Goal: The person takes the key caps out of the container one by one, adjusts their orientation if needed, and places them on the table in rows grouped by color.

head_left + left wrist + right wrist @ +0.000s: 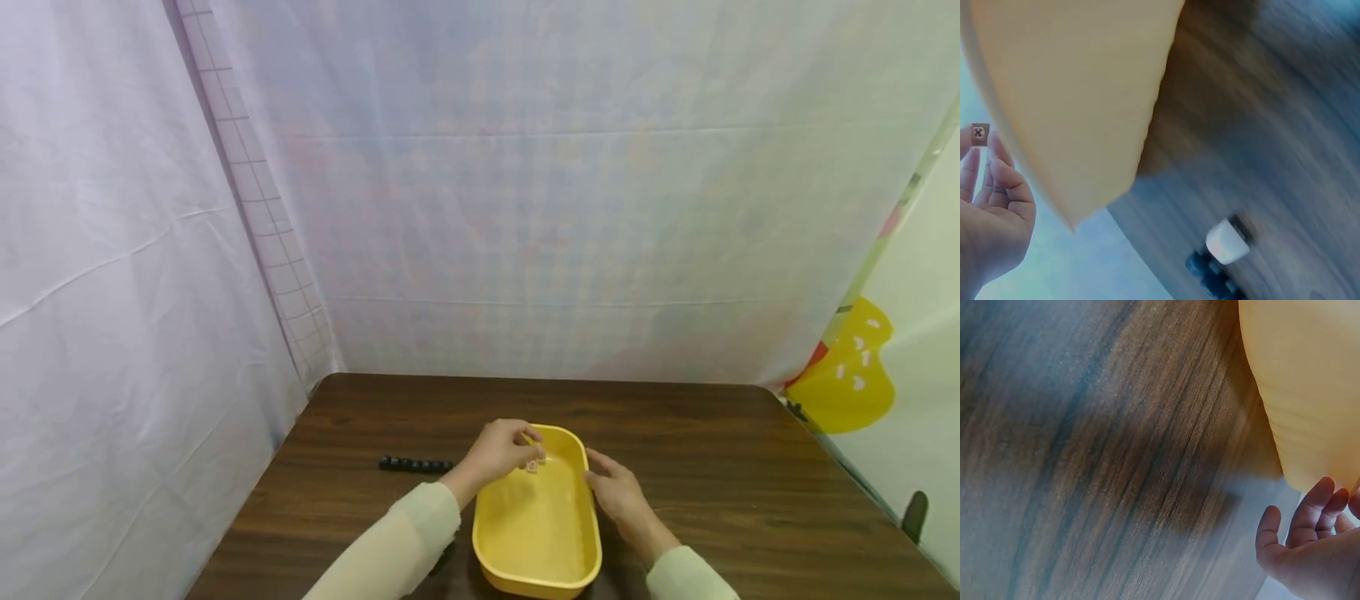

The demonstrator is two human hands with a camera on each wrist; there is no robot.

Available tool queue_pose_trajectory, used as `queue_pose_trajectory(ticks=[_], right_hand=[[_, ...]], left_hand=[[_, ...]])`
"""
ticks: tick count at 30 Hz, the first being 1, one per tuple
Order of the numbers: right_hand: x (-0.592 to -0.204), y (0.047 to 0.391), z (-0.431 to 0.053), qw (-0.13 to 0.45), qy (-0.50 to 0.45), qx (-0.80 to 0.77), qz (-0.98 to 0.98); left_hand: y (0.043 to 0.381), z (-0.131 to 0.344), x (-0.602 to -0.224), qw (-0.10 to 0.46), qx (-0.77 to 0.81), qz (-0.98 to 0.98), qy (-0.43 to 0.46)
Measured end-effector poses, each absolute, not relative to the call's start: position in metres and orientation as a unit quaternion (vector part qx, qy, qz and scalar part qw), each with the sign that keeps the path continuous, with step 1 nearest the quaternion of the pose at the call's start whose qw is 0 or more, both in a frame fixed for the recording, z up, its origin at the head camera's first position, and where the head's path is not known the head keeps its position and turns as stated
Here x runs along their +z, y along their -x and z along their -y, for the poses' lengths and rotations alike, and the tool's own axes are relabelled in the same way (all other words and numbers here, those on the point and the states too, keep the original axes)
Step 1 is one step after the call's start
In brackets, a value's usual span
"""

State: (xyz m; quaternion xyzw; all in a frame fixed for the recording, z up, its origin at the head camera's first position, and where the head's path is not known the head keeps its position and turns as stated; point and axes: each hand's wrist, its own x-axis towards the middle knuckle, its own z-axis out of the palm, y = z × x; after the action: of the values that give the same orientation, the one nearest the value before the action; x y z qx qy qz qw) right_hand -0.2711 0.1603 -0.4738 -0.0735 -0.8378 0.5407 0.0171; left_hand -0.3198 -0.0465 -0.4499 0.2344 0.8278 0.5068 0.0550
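Observation:
A yellow plastic basin (536,533) stands on the table. Over its far left rim, my left hand (498,450) pinches a small pinkish block (980,134) with a dark mark on its face. Close by that hand, a small pinkish piece (532,467) shows inside the basin's far end; whether it lies loose is hard to tell. My right hand (621,496) holds the basin's far right rim, its thumb near the edge. In the right wrist view, the loosely curled fingers (1310,512) are beside the basin's outer wall.
Left of the basin, a row of small black blocks (415,464) lies on the brown wooden table (697,442). A white piece (1227,242) sits by the black row in the left wrist view. White curtains (570,208) hang behind the table.

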Motion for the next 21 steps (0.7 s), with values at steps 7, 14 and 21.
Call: queue_pose_trajectory(ticks=[7,14,21], right_hand=[[-0.476,0.272,-0.161,0.02,0.073,0.545,0.835],[-0.477,0.271,-0.16,0.023,0.08,0.549,0.832],[-0.476,0.272,-0.159,0.021,0.079,0.554,0.828]], left_hand=[[0.324,0.074,-0.446,0.05,0.494,-0.839,-0.223],[0.326,0.108,-0.454,0.009,0.485,-0.847,-0.218],[0.325,0.152,-0.471,-0.019,0.486,-0.852,-0.193]])
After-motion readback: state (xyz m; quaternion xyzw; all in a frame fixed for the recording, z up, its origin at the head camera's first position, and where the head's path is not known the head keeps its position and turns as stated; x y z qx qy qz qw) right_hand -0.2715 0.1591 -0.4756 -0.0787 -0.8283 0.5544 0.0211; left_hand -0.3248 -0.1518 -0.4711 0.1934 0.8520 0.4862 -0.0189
